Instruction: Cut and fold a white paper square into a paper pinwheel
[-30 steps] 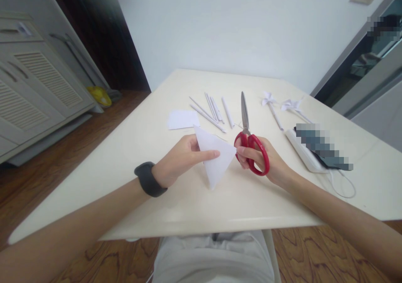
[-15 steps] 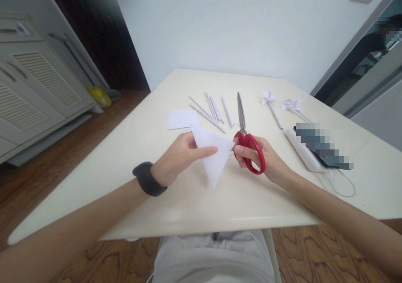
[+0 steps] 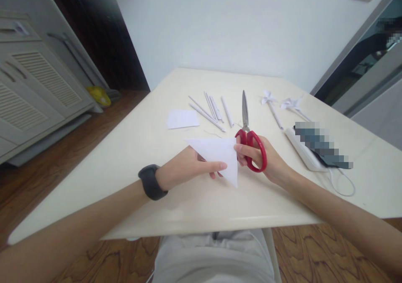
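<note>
My left hand [image 3: 188,168] pinches a white paper triangle [image 3: 220,155] just above the cream table [image 3: 132,149], thumb on top and fingers beneath. A dark band circles that wrist. My right hand [image 3: 266,161] grips the red-handled scissors [image 3: 249,142], fingers through the loops, with the blades closed and pointing away from me. Two fingertips of the right hand also touch the triangle's right edge.
Farther back on the table lie a small white paper sheet [image 3: 182,118], several rolled white paper sticks [image 3: 212,110] and two paper pinwheels [image 3: 284,105]. A white power strip [image 3: 303,151] with a cord sits at the right. A cabinet stands at the left.
My left hand has turned the triangle so a long edge now runs across the top, and shifted it slightly right. The scissors tilted a little, staying closed in my right hand.
</note>
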A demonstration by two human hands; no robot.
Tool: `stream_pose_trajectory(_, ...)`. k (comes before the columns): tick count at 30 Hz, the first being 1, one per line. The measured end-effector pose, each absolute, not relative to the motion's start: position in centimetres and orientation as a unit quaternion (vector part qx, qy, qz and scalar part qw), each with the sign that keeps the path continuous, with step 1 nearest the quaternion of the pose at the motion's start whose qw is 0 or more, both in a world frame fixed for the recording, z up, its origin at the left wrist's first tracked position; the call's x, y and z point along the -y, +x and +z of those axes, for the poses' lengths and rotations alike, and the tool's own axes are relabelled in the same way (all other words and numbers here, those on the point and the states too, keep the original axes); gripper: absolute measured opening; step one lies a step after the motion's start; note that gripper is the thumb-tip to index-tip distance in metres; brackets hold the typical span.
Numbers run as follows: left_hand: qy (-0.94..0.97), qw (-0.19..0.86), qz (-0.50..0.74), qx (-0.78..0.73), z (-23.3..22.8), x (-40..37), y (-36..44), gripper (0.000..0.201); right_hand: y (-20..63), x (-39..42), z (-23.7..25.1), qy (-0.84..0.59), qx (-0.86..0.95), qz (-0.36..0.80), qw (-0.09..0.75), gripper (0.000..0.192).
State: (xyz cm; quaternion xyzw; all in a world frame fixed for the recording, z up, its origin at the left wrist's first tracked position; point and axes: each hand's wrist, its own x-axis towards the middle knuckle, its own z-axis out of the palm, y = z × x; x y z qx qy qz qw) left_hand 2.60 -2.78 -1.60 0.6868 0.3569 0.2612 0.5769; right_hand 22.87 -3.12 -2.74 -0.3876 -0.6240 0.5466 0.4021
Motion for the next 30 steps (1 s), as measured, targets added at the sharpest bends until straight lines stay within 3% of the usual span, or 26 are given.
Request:
stream_pose_trajectory(10,0.702,0.558,0.244,-0.370,-1.36,2.98,2.47,0.014,22.58,3.31,-2.60,-0.392,0.619,0.546,0.406,0.017)
stream_pose_trajectory(16,0.672,0.532,0.310,-0.412,-1.93,2.81,2.64,0.029,22.54,3.42,-2.50,-0.380,0.620,0.570,0.383,0.017)
stream_pose_trajectory(24,0.673,0.495,0.374,-0.403,-1.88,2.61,2.59,0.024,22.54,3.62,-3.06,-0.393,0.642,0.571,0.327,0.020)
stream_pose_trajectory(30,0.688,0.496,0.283,-0.448,-1.50,3.16,2.73,0.031,22.47,3.61,-2.66,-0.393,0.647,0.558,0.339,0.019)
